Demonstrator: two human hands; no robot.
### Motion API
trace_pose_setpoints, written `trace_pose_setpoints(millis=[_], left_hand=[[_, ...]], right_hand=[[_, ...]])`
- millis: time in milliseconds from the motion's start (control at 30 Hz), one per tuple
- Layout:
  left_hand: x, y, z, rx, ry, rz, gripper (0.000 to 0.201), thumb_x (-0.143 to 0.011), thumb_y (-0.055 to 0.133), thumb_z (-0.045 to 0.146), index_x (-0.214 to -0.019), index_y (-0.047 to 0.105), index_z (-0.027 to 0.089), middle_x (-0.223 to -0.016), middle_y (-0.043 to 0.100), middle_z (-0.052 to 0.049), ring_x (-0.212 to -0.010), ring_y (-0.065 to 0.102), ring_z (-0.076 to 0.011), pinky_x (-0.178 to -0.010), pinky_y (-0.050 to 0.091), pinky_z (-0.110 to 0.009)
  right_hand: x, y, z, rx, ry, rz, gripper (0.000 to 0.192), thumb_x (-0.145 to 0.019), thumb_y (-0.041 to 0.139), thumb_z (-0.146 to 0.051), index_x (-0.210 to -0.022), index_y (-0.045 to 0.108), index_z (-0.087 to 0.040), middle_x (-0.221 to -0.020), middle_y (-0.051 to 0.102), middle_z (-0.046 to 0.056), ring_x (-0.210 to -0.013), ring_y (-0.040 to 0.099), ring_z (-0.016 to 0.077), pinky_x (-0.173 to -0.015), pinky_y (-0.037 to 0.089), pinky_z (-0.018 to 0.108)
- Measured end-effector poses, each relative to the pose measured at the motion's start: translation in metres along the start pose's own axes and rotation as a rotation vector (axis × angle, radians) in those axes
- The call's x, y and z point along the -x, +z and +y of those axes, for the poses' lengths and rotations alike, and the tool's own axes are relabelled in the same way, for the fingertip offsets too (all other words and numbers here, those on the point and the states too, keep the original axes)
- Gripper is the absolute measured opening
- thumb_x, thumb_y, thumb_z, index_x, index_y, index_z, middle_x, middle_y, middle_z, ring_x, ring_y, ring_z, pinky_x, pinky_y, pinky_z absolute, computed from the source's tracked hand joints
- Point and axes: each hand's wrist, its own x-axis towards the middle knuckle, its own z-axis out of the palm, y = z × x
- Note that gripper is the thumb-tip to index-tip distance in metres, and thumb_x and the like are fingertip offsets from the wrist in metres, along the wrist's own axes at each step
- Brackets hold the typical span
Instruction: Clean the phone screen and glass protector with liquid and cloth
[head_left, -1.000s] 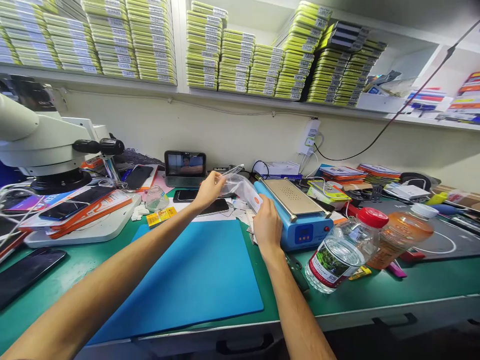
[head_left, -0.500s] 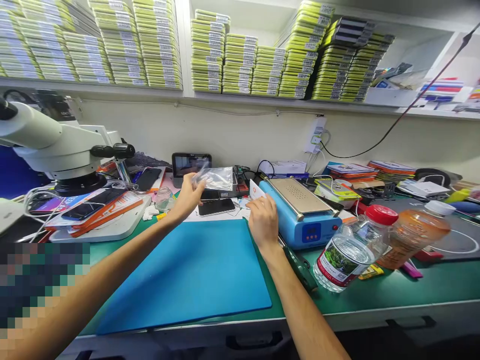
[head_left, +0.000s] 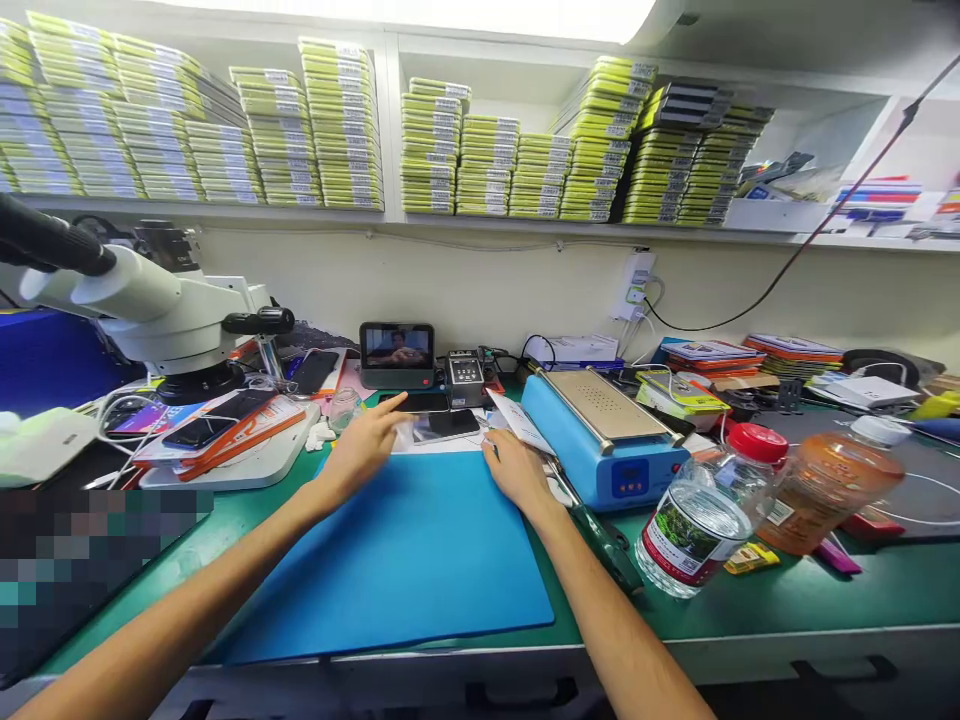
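pinching, seemingly, left hand has fingers narrowed on what looks like clear plastic by far edge of blue mat; right hand half-curled at white card, can't tell if gripping. keep pinch light, move slowly so plastic doesn't snag.

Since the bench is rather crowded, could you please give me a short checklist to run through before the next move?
1. Left hand has a secure grip on the translucent plastic: cannot tell, fingers partly hide it.
2. Right hand has a firm grip on the white card: cannot tell.
3. Red-capped bottle closed: ok, cap on.
4. Orange-drink bottle closed: ok, white cap on.
5. Green-handled tool well away from the right forearm: not ok, it lies close beside it.
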Motion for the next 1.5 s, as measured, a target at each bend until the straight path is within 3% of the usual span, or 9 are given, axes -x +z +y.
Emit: trace_pose_setpoints(millis=[167,300,567,767,1033,1300,1500], left_hand=[[-0.021,0.011,0.002,-0.215,-0.023,-0.062,0.03,-0.105,0.069,0.037,-0.129,0.069,0.02,-0.134,0.07,-0.01,-0.115,0.071,-0.0253,-0.1,0.061,-0.049],[-0.042,0.017,0.003,-0.276,-0.119,-0.027,0.035,-0.104,0.07,0.038,-0.133,0.066,0.019,-0.134,0.069,-0.011,-0.113,0.072,-0.0257,-0.096,0.062,-0.048],[-0.042,0.012,-0.018,-0.247,-0.224,0.023,0.035,-0.105,0.069,0.04,-0.131,0.067,0.018,-0.13,0.071,-0.01,-0.11,0.072,-0.0246,-0.094,0.063,-0.046],[-0.035,0.011,-0.025,-0.238,-0.252,0.114,0.032,-0.105,0.068,0.04,-0.13,0.068,0.019,-0.132,0.07,-0.01,-0.112,0.071,-0.0251,-0.097,0.062,-0.048],[-0.028,0.01,-0.028,-0.097,-0.269,0.256,0.038,-0.105,0.068,0.039,-0.136,0.064,0.018,-0.127,0.071,-0.01,-0.104,0.073,-0.0239,-0.091,0.063,-0.045],[-0.026,0.003,-0.03,0.182,-0.193,0.377,0.04,-0.105,0.067,0.037,-0.141,0.062,0.02,-0.135,0.067,-0.011,-0.11,0.071,-0.025,-0.094,0.063,-0.047],[-0.033,0.019,-0.022,0.432,-0.13,0.306,0.036,-0.106,0.067,0.039,-0.134,0.065,0.017,-0.119,0.072,-0.008,-0.093,0.074,-0.0198,-0.079,0.065,-0.038]], right_hand=[[-0.02,-0.018,-0.005,0.07,-0.069,-0.102,0.036,-0.105,0.068,-0.04,-0.135,0.066,-0.021,-0.138,0.067,0.011,-0.116,0.07,0.0249,-0.098,0.061,0.048],[-0.034,-0.027,-0.004,0.15,-0.124,-0.166,0.035,-0.105,0.068,-0.04,-0.134,0.066,-0.021,-0.138,0.067,0.01,-0.116,0.07,0.0248,-0.098,0.061,0.047],[-0.04,-0.017,0.006,0.23,-0.244,-0.196,0.037,-0.104,0.069,-0.04,-0.134,0.066,-0.02,-0.137,0.068,0.011,-0.114,0.07,0.0247,-0.097,0.062,0.047],[-0.042,-0.008,0.008,0.202,-0.337,-0.108,0.034,-0.105,0.068,-0.04,-0.133,0.067,-0.021,-0.138,0.067,0.011,-0.116,0.07,0.0245,-0.099,0.061,0.047],[-0.033,-0.013,0.012,0.089,-0.41,0.023,0.032,-0.105,0.067,-0.04,-0.132,0.068,-0.022,-0.138,0.068,0.01,-0.115,0.07,0.0237,-0.099,0.061,0.046],[-0.022,-0.004,-0.005,-0.109,-0.353,0.127,0.036,-0.104,0.069,-0.04,-0.136,0.066,-0.021,-0.139,0.067,0.011,-0.118,0.069,0.0257,-0.1,0.061,0.049],[-0.025,0.006,-0.011,-0.288,-0.23,0.231,0.036,-0.104,0.069,-0.039,-0.135,0.066,-0.02,-0.138,0.068,0.01,-0.117,0.07,0.0254,-0.099,0.061,0.049]])
